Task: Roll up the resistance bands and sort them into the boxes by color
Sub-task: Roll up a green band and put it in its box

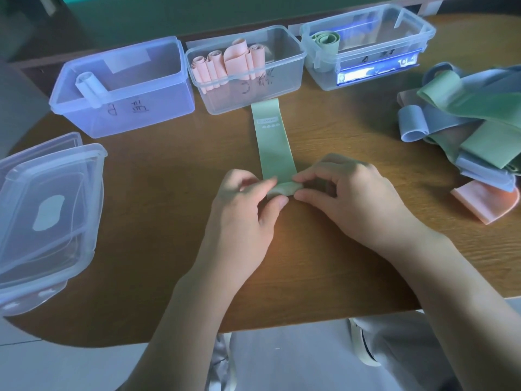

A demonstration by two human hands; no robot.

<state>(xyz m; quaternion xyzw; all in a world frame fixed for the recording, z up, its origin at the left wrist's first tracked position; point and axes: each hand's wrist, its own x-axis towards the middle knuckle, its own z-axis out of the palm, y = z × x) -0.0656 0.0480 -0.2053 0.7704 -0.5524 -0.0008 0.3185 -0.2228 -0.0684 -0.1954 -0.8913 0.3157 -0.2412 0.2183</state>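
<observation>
Left hand [248, 198] and right hand [346, 190] pinch the rolled near end of a green band [272, 145] lying flat on the table [158, 193].

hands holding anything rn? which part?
Yes. Both the left hand and right hand pinch the green band at its near, rolled-up end; the rest lies flat on the table, stretching toward the boxes.
</observation>
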